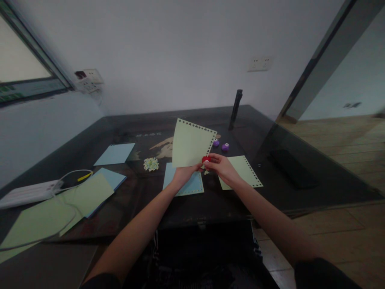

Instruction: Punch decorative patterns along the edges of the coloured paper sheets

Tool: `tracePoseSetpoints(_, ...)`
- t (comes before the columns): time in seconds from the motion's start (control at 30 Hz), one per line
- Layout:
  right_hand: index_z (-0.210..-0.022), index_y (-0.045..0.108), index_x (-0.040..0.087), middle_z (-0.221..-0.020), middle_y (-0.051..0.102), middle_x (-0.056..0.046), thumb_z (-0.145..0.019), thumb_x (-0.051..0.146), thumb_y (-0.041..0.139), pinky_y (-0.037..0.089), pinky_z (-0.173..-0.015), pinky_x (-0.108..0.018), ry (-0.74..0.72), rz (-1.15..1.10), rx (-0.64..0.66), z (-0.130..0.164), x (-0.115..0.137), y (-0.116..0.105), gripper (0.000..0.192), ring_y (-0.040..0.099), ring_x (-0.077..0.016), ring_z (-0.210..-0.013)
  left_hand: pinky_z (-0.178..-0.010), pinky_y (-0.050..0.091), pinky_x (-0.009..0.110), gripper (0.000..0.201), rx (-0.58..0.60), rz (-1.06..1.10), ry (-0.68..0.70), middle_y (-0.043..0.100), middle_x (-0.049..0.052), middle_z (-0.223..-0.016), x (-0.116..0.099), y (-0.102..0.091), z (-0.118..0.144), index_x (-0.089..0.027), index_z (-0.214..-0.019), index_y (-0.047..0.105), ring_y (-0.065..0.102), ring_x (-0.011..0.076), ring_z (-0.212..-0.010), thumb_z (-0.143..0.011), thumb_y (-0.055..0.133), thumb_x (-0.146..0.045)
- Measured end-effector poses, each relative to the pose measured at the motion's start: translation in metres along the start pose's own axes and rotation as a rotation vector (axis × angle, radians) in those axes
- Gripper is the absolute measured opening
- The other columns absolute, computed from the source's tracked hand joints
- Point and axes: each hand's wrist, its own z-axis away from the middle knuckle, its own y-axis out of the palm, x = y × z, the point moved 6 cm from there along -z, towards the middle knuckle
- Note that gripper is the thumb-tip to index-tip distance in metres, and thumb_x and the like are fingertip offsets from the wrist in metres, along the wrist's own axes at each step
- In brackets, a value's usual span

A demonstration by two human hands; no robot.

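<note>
Both hands: left (182, 173) holds green sheet (191, 143), right (221, 166) grips red punch (205, 159).

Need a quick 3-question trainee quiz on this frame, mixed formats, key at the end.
1. True or false: the left hand holds the green sheet up off the table.
2. Which colour is the small punch at the right hand? A red, B purple, C yellow
3. Fill in: the pile of punched scraps lies to the ____ of the held sheet.

Key: 1 true; 2 A, the red punch; the two purple punches sit on the table behind; 3 left.
</note>
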Motion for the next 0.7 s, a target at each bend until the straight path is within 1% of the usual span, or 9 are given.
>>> tracePoseSetpoints(0.1, -0.083, 0.064, 0.018, -0.081, 0.068, -0.003, -0.054, 0.024, 0.081, 0.05, -0.063, -0.027, -0.001, 0.021, -0.008, -0.0003, -0.0004, -0.0006, 0.035, 0.061, -0.0124, -0.067, -0.077, 0.052, 0.028, 0.019, -0.009, -0.006, -0.017, 0.074, 0.005, -0.084, -0.0001, -0.0002, 0.0008, -0.015, -0.091, 0.068, 0.068, 0.0177, -0.068, -0.074, 0.065, -0.023)
tracePoseSetpoints(0.23, -0.083, 0.063, 0.018, -0.08, 0.067, -0.003, -0.054, 0.025, 0.082, 0.05, -0.062, -0.027, 0.007, 0.029, -0.032, -0.0003, -0.0009, -0.0018, 0.036, 0.06, -0.0118, -0.064, -0.078, 0.052, 0.029, 0.021, 0.009, 0.015, -0.024, 0.073, 0.007, -0.089, -0.0005, 0.0013, 0.0013, -0.014, -0.094, 0.068, 0.068, 0.017, -0.068, -0.075, 0.065, -0.023)
tracePoseSetpoints(0.37, -0.083, 0.064, 0.019, -0.078, 0.067, -0.002, -0.054, 0.026, 0.082, 0.05, -0.06, -0.027, 0.008, 0.05, -0.028, -0.0001, -0.0001, -0.0013, 0.034, 0.059, -0.0111, -0.061, -0.078, 0.053, 0.029, 0.023, 0.011, 0.03, -0.03, 0.073, 0.007, -0.092, 0.0016, 0.002, 0.001, -0.015, -0.096, 0.067, 0.068, 0.0171, -0.072, -0.075, 0.065, -0.025)
tracePoseSetpoints(0.5, -0.082, 0.064, 0.019, -0.078, 0.067, -0.002, -0.054, 0.026, 0.081, 0.05, -0.061, -0.027, 0.012, 0.059, -0.038, -0.0003, 0.0002, -0.0014, 0.034, 0.059, -0.0116, -0.063, -0.078, 0.053, 0.028, 0.024, 0.017, 0.029, -0.018, 0.073, 0.007, -0.093, 0.0025, 0.0021, 0.0006, -0.015, -0.096, 0.067, 0.068, 0.017, -0.071, -0.075, 0.065, -0.026)
tracePoseSetpoints(0.7, -0.081, 0.064, 0.018, -0.075, 0.067, -0.002, -0.057, 0.026, 0.08, 0.046, -0.056, -0.026, 0.021, 0.102, -0.042, -0.0003, 0.0007, -0.0011, 0.03, 0.055, -0.0096, -0.057, -0.082, 0.051, 0.03, 0.02, 0.003, -0.028, -0.017, 0.074, 0.006, -0.082, -0.001, 0.0003, 0.0015, -0.015, -0.09, 0.068, 0.068, 0.0194, -0.073, -0.074, 0.066, -0.026)
